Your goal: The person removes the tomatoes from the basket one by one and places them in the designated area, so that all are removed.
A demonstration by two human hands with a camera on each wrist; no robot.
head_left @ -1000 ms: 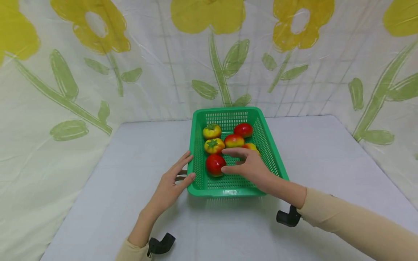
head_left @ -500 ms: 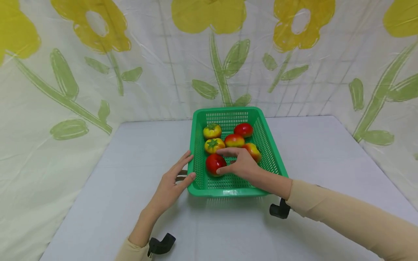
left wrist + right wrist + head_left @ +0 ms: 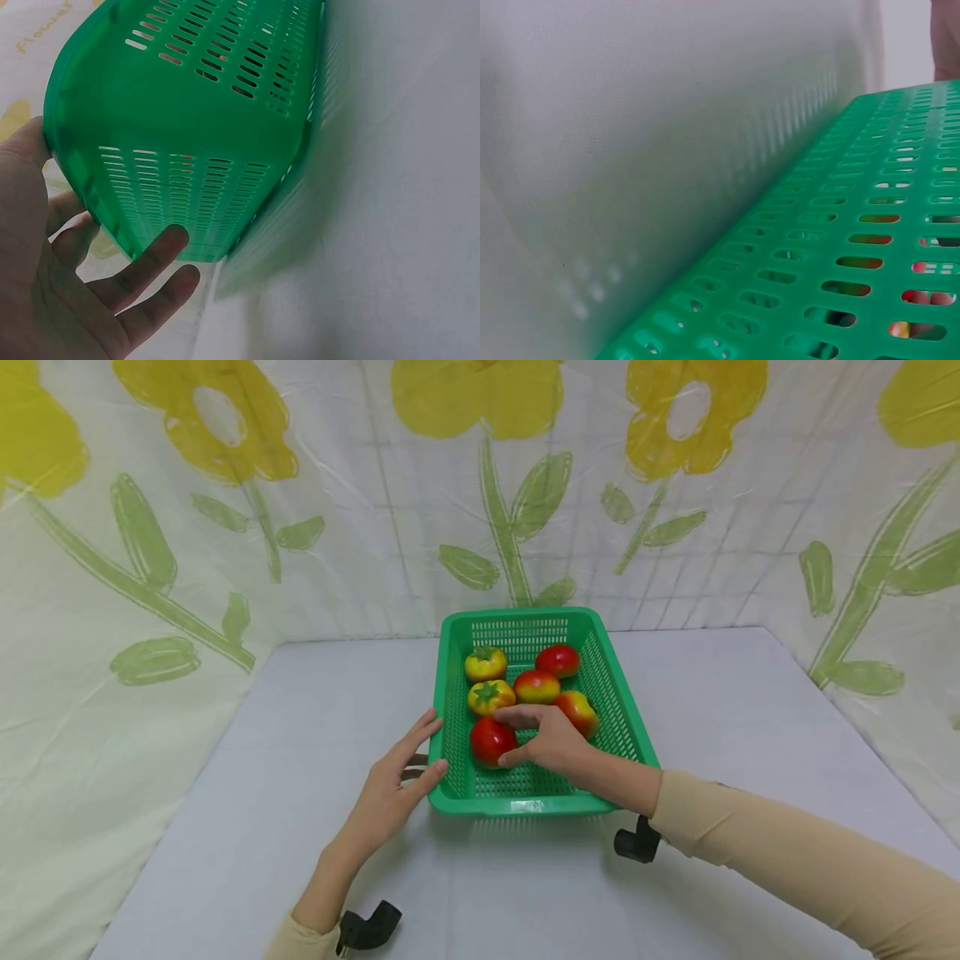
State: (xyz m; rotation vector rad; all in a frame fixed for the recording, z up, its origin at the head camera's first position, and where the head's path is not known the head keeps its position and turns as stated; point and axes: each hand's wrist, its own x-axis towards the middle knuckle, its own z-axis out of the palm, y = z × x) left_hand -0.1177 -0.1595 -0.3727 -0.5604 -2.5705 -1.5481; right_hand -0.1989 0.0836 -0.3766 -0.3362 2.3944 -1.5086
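Holding red fruit [image 3: 486, 743]: right grip [image 3: 558, 743] | spread on basket rim [image 3: 525, 807]: left grip [image 3: 390, 789] — table [image 3: 750, 718] alongside

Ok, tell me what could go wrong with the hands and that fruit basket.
The right hand grips the front red fruit, whose round, glossy surface might slip loose if lifted.

The leaf-topped yellow fruit sits right behind it, so it could get nudged.

The left hand touches the green basket at its left rim; pushing hard there might shift it.
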